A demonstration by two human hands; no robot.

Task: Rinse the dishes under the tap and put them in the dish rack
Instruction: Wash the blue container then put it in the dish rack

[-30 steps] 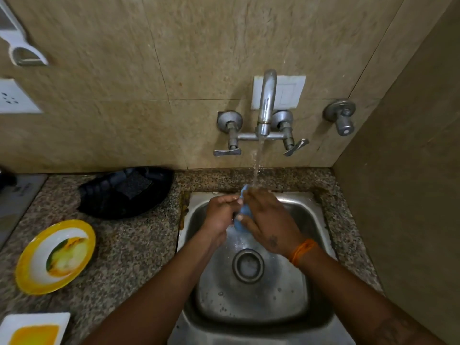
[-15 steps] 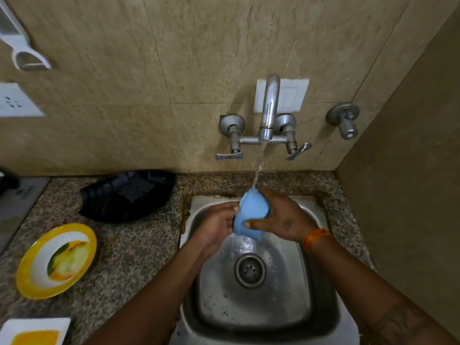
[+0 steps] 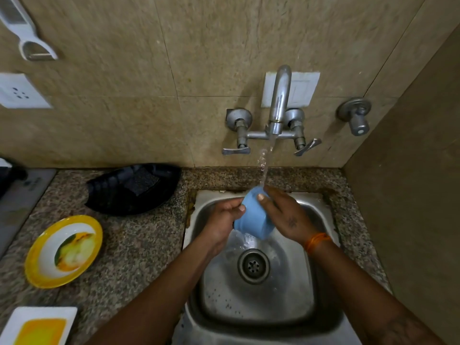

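A small blue bowl [image 3: 252,216] is held upside down over the steel sink [image 3: 321,282], under the running stream from the tap [image 3: 280,100]. My left hand [image 3: 225,216] grips its left side with curled fingers. My right hand [image 3: 286,215] holds its right side, thumb pressed on the upturned base. Water runs off the bowl toward the drain [image 3: 253,265]. A black dish rack [image 3: 132,189] lies on the counter left of the sink. A round yellow-rimmed plate [image 3: 63,251] sits nearer on the counter.
A white square plate with a yellow centre [image 3: 39,326] pokes in at the bottom left. The granite counter [image 3: 139,245] spreads left of the sink. A side wall [image 3: 410,195] closes in on the right. A wall socket [image 3: 21,92] and a hanging peeler [image 3: 29,38] are at upper left.
The bowl has turned over from mostly hidden between my hands to base-up under the stream, and both hands have shifted their hold around it. Water now spills from it into the sink.
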